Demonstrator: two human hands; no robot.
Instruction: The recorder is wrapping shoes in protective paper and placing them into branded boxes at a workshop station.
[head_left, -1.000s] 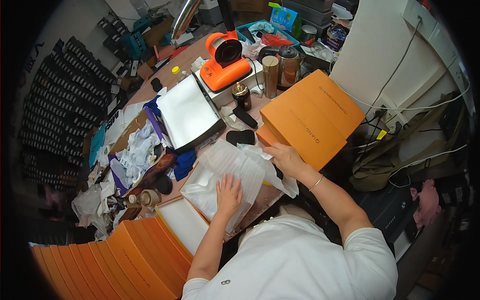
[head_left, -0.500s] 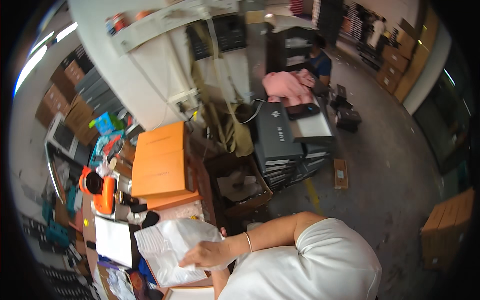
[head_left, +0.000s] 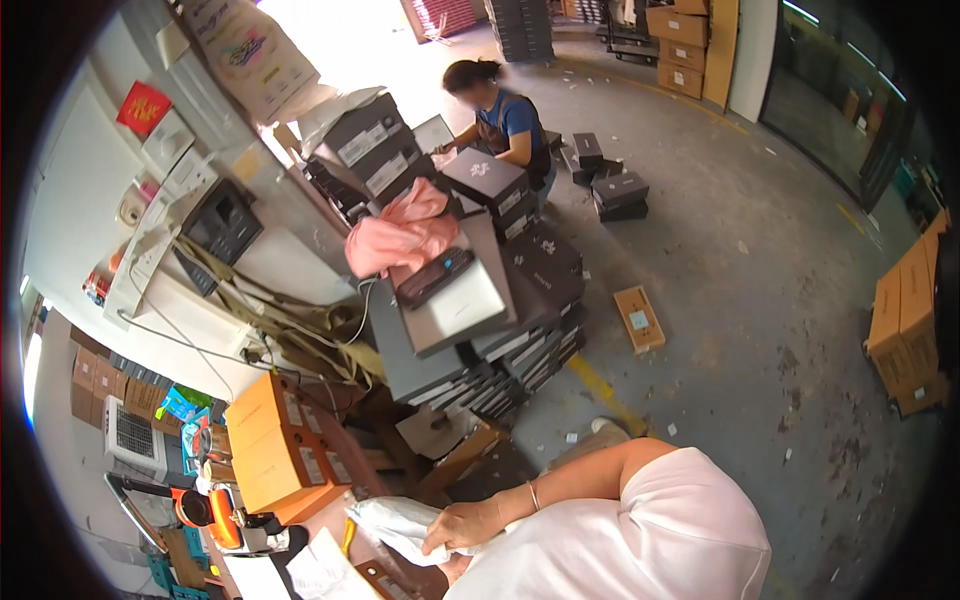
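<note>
My right hand [head_left: 462, 526], with a bracelet at the wrist, reaches in from the right and is closed on a thin white wrapping sheet [head_left: 395, 522]. The sheet is bunched and trails to the left over the worktable. Just below, a small part of my left hand [head_left: 456, 568] shows; its fingers are hidden. White paper [head_left: 325, 570] lies beside the sheet, and an orange box edge [head_left: 380, 578] shows under it. Orange shoeboxes [head_left: 265, 440] are stacked beyond. An orange tape dispenser [head_left: 222, 518] stands at the left.
Dark shoeboxes [head_left: 420, 360] are piled ahead, with a pink cloth [head_left: 405, 235] and a black case [head_left: 435, 278] on top. Behind them a person in a blue shirt [head_left: 520, 130] handles a box. A brown carton [head_left: 638, 318] lies on the floor; larger cartons [head_left: 905, 315] stand far right.
The view has swung to the right, bringing the other person and more floor into sight. The white sheet, spread wide before, is now bunched narrower by my right hand.
</note>
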